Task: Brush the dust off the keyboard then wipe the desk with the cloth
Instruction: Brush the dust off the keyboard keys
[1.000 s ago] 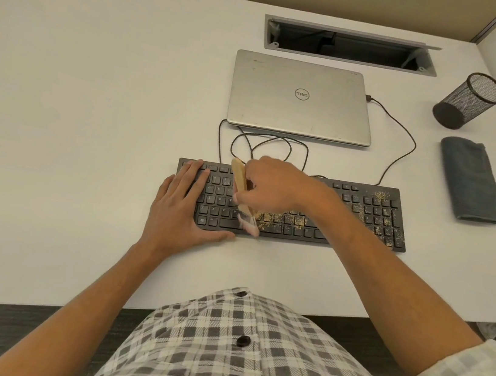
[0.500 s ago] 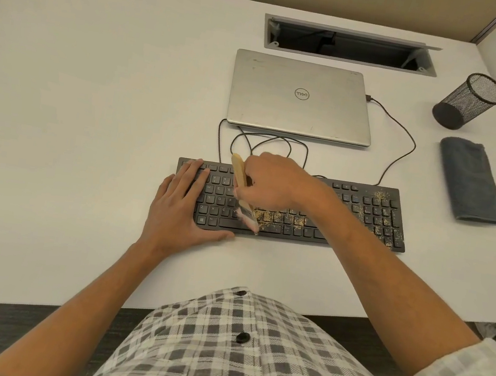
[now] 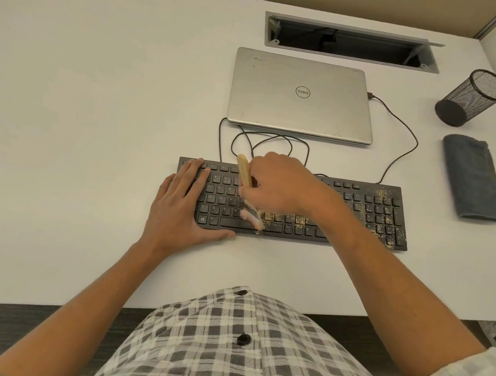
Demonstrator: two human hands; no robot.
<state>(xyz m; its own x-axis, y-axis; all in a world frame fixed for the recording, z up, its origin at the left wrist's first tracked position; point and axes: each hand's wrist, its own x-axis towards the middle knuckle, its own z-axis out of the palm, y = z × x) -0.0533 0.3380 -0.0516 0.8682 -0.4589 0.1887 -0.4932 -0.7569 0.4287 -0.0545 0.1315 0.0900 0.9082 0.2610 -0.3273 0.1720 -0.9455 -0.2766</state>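
Right hand (image 3: 276, 183) grips brush (image 3: 245, 177), bristles mid-keyboard (image 3: 364, 215); dust (image 3: 383, 226) lies rightward along its long axis. Left hand (image 3: 185, 203) flat, steadying.

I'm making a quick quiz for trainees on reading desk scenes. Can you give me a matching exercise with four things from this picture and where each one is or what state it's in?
Things:
1. brush
2. cloth
3. laptop
4. left hand

Places or states:
A. closed, lying behind the keyboard
B. resting flat on the keyboard's left end
C. folded, lying at the right of the desk, untouched
D. gripped in the right hand, bristles down on the keys

The keyboard still carries dust on its right part; the right hand holds the brush over its middle.

Pairs: 1-D, 2-C, 3-A, 4-B
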